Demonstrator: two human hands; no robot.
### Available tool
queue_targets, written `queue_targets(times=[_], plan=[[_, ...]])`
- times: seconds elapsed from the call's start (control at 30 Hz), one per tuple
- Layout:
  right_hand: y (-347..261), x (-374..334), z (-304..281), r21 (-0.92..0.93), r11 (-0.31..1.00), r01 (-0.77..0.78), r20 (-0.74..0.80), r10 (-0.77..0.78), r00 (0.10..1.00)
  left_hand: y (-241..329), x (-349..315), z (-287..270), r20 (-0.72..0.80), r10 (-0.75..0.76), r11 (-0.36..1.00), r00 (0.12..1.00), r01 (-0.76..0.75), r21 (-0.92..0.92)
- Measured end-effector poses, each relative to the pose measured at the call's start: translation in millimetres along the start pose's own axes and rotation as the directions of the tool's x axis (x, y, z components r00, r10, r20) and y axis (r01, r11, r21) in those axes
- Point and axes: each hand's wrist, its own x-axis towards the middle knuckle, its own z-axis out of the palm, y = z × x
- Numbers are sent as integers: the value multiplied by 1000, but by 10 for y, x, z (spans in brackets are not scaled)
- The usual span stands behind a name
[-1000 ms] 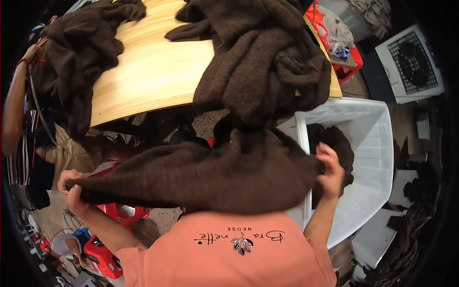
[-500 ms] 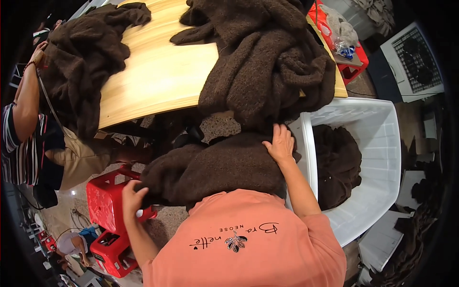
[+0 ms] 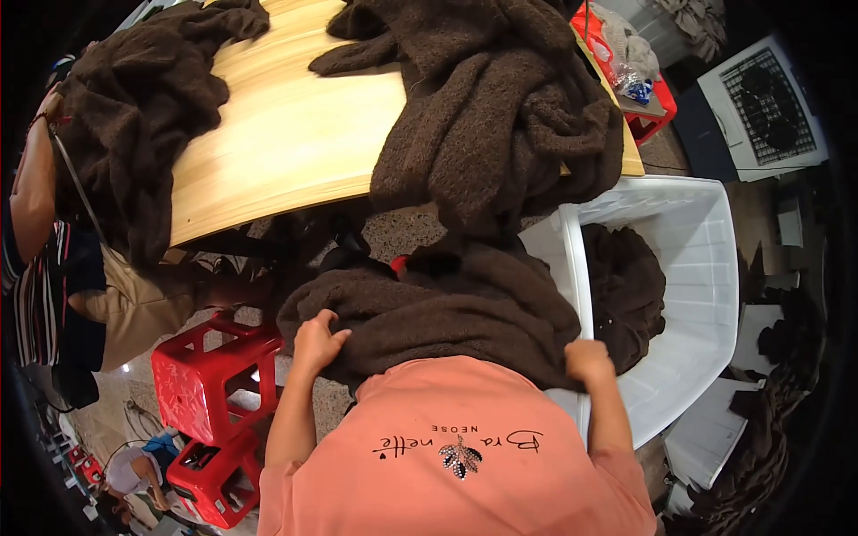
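Note:
A dark brown knitted cloth point(image 3: 438, 313) lies in loose folds across my lap. My left hand point(image 3: 319, 344) rests at its left end, thumb and fingers apart. My right hand point(image 3: 590, 361) is closed on the cloth's right edge, beside the white tub. Which part of a garment this is cannot be made out. More brown knit point(image 3: 487, 116) is heaped on the table straight ahead and hangs over its near edge, close to the piece on my lap.
The wooden table point(image 3: 286, 134) carries another brown knit heap point(image 3: 134, 125) at left, beside a person in a striped top point(image 3: 40, 295). A white tub point(image 3: 693, 313) holding brown knit point(image 3: 623, 290) stands at my right. Red stools point(image 3: 210, 371) stand at left; a white-framed fan point(image 3: 769, 107) is far right.
My left hand has moved right onto the cloth. My right hand has come nearer my body and closed on the edge. The cloth on my lap has shifted and refolded.

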Motion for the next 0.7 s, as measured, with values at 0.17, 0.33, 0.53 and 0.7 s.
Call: queue_targets(times=[0.17, 0.33, 0.53, 0.7], plan=[[-561, -143, -736, 17, 959, 283, -696, -192, 692, 83, 7, 59, -11, 23, 990, 1000, -21, 137], [-1122, 1111, -955, 67, 734, 675, -720, -433, 542, 80, -126, -12, -75, -56, 989, 996, 66, 135], [-901, 1573, -654, 103, 992, 72, -526, -7, 851, 52, -259, 291, -179, -101, 994, 979, 107, 20], [-562, 1881, -667, 214, 962, -170, -513, 259, 818, 37, -354, 261, -178, -130, 989, 975, 114, -96]])
